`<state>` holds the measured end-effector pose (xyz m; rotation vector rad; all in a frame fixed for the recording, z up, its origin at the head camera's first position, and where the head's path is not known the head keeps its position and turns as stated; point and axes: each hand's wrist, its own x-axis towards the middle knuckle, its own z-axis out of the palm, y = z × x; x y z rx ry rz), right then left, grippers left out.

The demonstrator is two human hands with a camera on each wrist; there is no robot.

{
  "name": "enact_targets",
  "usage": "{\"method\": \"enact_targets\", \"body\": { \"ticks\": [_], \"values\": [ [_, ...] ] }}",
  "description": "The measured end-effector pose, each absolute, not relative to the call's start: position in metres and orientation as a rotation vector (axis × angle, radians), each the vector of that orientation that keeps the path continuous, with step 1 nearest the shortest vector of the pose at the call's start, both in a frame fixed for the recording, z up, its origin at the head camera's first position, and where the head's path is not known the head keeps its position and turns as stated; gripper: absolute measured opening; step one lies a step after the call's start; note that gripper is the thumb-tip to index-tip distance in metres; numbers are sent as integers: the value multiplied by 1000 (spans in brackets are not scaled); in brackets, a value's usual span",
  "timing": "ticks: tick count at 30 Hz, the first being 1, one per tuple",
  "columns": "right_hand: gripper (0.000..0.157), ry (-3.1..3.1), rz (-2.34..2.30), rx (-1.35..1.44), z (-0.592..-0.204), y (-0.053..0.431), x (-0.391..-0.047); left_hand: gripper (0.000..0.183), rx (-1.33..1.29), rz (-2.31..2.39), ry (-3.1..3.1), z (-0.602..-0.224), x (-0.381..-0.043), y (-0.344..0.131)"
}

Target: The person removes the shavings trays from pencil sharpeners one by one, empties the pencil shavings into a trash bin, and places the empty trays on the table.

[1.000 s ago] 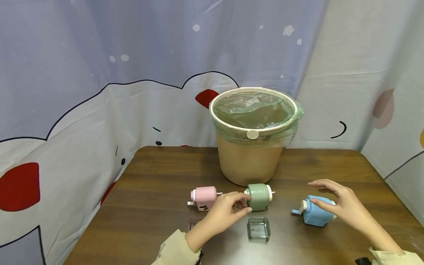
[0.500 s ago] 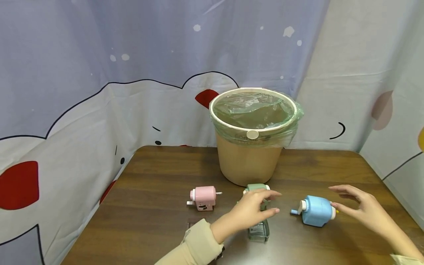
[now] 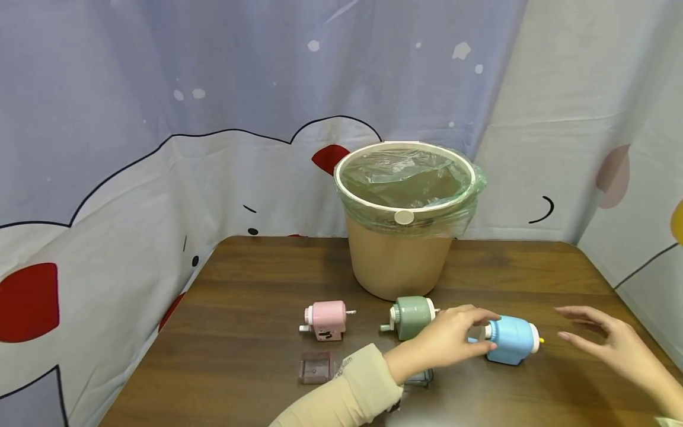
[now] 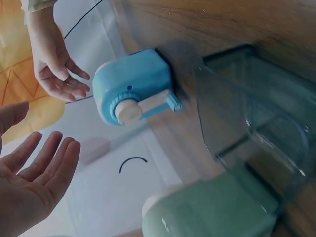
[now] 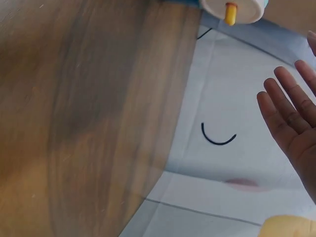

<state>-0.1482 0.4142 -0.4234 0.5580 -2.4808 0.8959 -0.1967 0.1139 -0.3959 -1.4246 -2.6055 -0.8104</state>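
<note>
Left hand (image 3: 448, 337) and right hand (image 3: 613, 343) have been shifted rightward near blue sharpener (image 3: 512, 341); bin (image 3: 399, 261) is bag-lined; fingers are held apart.

My blue sharpener (image 3: 510, 341): white cap (image 3: 535, 338), yellow tip (image 3: 542, 340). Green sharpener (image 3: 412, 318): white trim. Pink sharpener (image 3: 329, 317): white trim, black print. Clear trays: smoky green tray (image 4: 217, 108), dull pinkish-purple tray (image 3: 315, 367). Bin (image 3: 397, 267) tan, rim (image 3: 427, 208) cream, bag (image 3: 389, 172) translucent green. Table (image 3: 256, 308) brown, streaky wood grain. My left sleeve (image 3: 341, 391) pale beige. Cloth (image 3: 256, 77) lavender-blue and white, black outlines, red patches.
</note>
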Motion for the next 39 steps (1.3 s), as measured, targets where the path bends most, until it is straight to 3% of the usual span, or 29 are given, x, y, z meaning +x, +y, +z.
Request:
{"method": "enact_targets", "body": {
  "ticks": [15,23,35,39],
  "values": [
    [45,-2449,950,507,-440,450,-143,46,-1362,-608,-2657,-409,-204,165],
    [59,-2387,908,622,-455,462,-141,60,-1298,-592,-2781,-425,-206,184],
    [54,-2440,1039,438,-468,474,-136,88,-1214,-670,-2956,-438,-211,198],
    [53,-2465,1034,482,-464,467,-137,85,-1129,-673,-2990,-440,-209,204]
  ]
}}
